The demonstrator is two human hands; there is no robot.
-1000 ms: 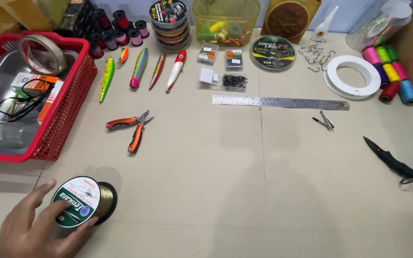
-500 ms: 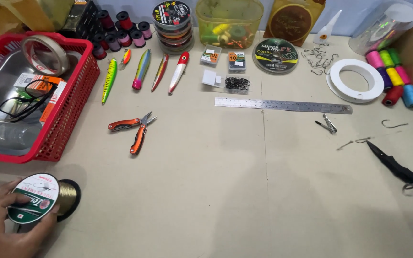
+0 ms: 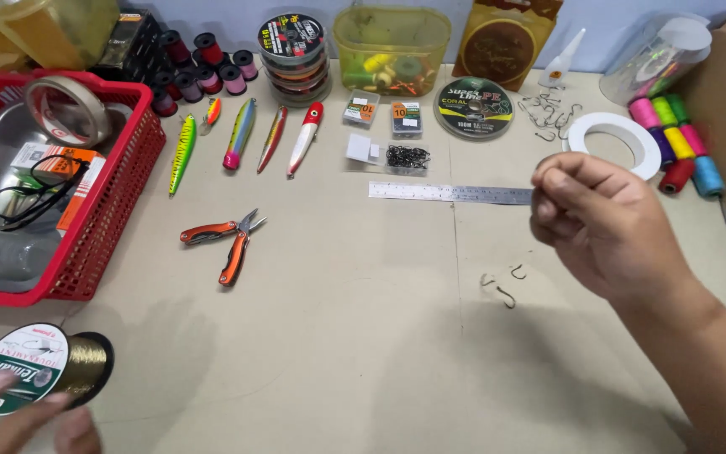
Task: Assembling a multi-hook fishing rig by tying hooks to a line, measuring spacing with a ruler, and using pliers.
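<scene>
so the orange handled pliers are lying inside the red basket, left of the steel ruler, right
Not quite. The head view shows the orange-handled pliers lying on the table, outside the red basket and to its right. They are left of the steel ruler, as you said.

**Left hand at line spool, right hand raised over hooks**

Left hand (image 3: 23,416) at 8 o'clock, blurred, fingers touching a spool of gold fishing line (image 3: 44,378) lying on its side on the table (image 3: 338,361). Right hand (image 3: 602,223) at 3 o'clock, raised, fingers pinched together; cannot tell what it holds. Small hooks (image 3: 502,284) loose on table just at 7 o'clock of that hand. Steel ruler (image 3: 451,193) near centre, its right end hidden behind the hand. Orange-handled pliers (image 3: 224,240) at 9 o'clock of centre. Red basket (image 3: 102,227) at 10 o'clock. Four lures (image 3: 245,134) at 11 o'clock. White tape ring (image 3: 615,145) and coloured thread spools (image 3: 678,143) at 2 o'clock.
</scene>
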